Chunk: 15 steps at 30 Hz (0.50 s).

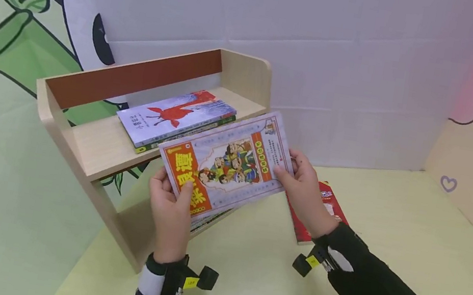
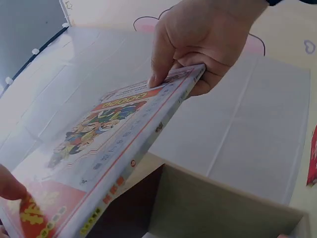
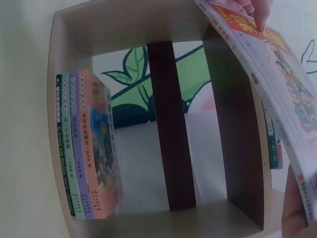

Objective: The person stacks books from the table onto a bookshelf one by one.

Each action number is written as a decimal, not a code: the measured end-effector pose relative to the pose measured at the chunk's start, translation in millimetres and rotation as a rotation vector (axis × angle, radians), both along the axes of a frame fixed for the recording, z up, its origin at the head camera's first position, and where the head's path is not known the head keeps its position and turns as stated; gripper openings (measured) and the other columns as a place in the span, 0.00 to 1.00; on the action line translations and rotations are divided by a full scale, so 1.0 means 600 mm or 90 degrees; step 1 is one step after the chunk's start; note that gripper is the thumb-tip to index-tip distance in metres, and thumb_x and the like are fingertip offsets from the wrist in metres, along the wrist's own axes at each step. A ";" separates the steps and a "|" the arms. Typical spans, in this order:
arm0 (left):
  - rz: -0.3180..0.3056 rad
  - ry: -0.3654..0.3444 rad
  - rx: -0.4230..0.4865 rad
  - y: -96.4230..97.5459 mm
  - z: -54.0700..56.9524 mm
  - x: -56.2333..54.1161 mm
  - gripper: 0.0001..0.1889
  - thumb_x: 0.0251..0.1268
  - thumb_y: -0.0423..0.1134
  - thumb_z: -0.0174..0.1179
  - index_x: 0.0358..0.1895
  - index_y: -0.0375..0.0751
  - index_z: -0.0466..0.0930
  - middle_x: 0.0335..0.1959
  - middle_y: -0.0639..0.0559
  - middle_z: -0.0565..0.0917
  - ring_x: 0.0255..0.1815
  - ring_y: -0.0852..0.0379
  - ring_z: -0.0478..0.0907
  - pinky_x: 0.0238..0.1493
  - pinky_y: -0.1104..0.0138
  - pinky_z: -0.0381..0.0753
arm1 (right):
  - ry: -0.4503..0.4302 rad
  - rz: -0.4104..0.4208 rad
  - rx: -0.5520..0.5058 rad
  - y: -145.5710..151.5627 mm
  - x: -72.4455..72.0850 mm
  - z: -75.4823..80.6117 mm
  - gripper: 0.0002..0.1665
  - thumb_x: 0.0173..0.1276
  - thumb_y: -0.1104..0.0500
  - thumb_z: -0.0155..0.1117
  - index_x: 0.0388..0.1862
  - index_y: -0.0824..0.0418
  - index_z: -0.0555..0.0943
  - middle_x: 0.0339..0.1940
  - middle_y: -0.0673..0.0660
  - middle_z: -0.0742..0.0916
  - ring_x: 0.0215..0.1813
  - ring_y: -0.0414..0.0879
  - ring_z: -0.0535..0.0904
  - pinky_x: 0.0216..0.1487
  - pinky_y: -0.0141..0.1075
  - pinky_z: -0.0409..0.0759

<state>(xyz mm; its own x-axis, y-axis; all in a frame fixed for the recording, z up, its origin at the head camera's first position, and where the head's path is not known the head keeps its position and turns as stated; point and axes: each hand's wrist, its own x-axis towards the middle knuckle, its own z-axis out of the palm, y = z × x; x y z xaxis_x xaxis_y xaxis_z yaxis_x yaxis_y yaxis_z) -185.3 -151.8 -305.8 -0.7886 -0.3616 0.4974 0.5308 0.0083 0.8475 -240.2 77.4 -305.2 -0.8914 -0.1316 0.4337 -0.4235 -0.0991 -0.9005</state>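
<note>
Both hands hold a thin white book (image 1: 235,170) with an orange band and a cartoon of several figures, tilted in front of a wooden shelf (image 1: 91,137). My left hand (image 1: 171,217) grips its left end, thumb on the cover. At the opposite end my right hand (image 1: 308,195) pinches the edge between thumb and fingers. The spine (image 2: 143,144) shows in the left wrist view. Behind the held book, a small pile of books topped by a blue one with a red animal (image 1: 176,115) lies on the upper board.
A red book (image 1: 334,204) lies on the pale yellow table (image 1: 262,275), partly hidden by my right hand. Several books (image 3: 89,148) are stacked in the shelf's lower compartment. A printed cloth backdrop (image 1: 300,39) hangs behind the shelf.
</note>
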 end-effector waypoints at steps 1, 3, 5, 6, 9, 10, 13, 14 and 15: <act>0.017 0.007 -0.031 -0.004 0.007 -0.004 0.24 0.70 0.30 0.55 0.65 0.38 0.58 0.55 0.46 0.75 0.51 0.52 0.78 0.48 0.67 0.82 | -0.003 -0.002 -0.012 -0.007 -0.006 0.008 0.29 0.73 0.66 0.55 0.70 0.64 0.60 0.57 0.64 0.79 0.52 0.51 0.79 0.51 0.35 0.81; 0.058 0.020 -0.102 -0.012 0.020 -0.014 0.26 0.70 0.31 0.55 0.68 0.38 0.58 0.56 0.47 0.74 0.51 0.54 0.77 0.46 0.68 0.82 | -0.007 -0.013 -0.032 -0.019 -0.017 0.021 0.30 0.73 0.67 0.55 0.71 0.65 0.59 0.56 0.66 0.79 0.52 0.50 0.79 0.50 0.33 0.81; 0.113 0.033 -0.175 -0.020 0.032 -0.022 0.29 0.70 0.32 0.56 0.71 0.38 0.59 0.57 0.46 0.72 0.51 0.56 0.75 0.46 0.66 0.83 | -0.010 -0.026 -0.034 -0.032 -0.030 0.034 0.31 0.73 0.68 0.54 0.72 0.65 0.58 0.56 0.66 0.78 0.52 0.50 0.78 0.49 0.33 0.81; 0.141 0.034 -0.210 -0.023 0.037 -0.026 0.30 0.70 0.32 0.56 0.72 0.38 0.58 0.57 0.45 0.72 0.51 0.56 0.74 0.46 0.64 0.83 | -0.011 -0.034 -0.028 -0.038 -0.035 0.040 0.31 0.73 0.68 0.54 0.72 0.66 0.58 0.56 0.66 0.77 0.53 0.50 0.77 0.49 0.32 0.81; 0.211 0.020 -0.294 -0.033 0.054 -0.036 0.33 0.69 0.34 0.58 0.74 0.36 0.56 0.58 0.38 0.71 0.54 0.52 0.71 0.48 0.57 0.82 | -0.007 -0.055 -0.012 -0.052 -0.050 0.058 0.31 0.73 0.68 0.54 0.73 0.66 0.59 0.58 0.63 0.75 0.54 0.50 0.74 0.50 0.33 0.79; 0.231 0.012 -0.315 -0.035 0.059 -0.039 0.34 0.69 0.34 0.58 0.75 0.34 0.55 0.58 0.36 0.71 0.55 0.50 0.71 0.49 0.55 0.82 | -0.002 -0.061 -0.007 -0.056 -0.055 0.063 0.31 0.73 0.67 0.53 0.73 0.66 0.60 0.59 0.63 0.75 0.55 0.50 0.73 0.52 0.34 0.78; 0.276 -0.013 -0.364 -0.039 0.079 -0.045 0.35 0.69 0.36 0.59 0.74 0.30 0.54 0.58 0.32 0.71 0.57 0.44 0.71 0.51 0.52 0.81 | 0.018 -0.083 0.010 -0.069 -0.068 0.083 0.31 0.73 0.67 0.53 0.73 0.66 0.61 0.61 0.63 0.74 0.57 0.50 0.72 0.55 0.39 0.76; 0.290 -0.022 -0.378 -0.039 0.086 -0.046 0.35 0.69 0.37 0.59 0.74 0.30 0.54 0.57 0.32 0.72 0.57 0.43 0.72 0.51 0.52 0.81 | 0.024 -0.088 0.017 -0.074 -0.073 0.089 0.31 0.73 0.66 0.52 0.73 0.65 0.61 0.63 0.63 0.74 0.58 0.50 0.73 0.57 0.40 0.76; 0.305 -0.029 -0.392 -0.039 0.092 -0.047 0.35 0.69 0.38 0.59 0.74 0.29 0.54 0.57 0.32 0.72 0.57 0.43 0.73 0.51 0.52 0.81 | 0.031 -0.094 0.023 -0.078 -0.077 0.094 0.31 0.74 0.66 0.52 0.74 0.65 0.61 0.64 0.63 0.74 0.60 0.50 0.73 0.59 0.40 0.75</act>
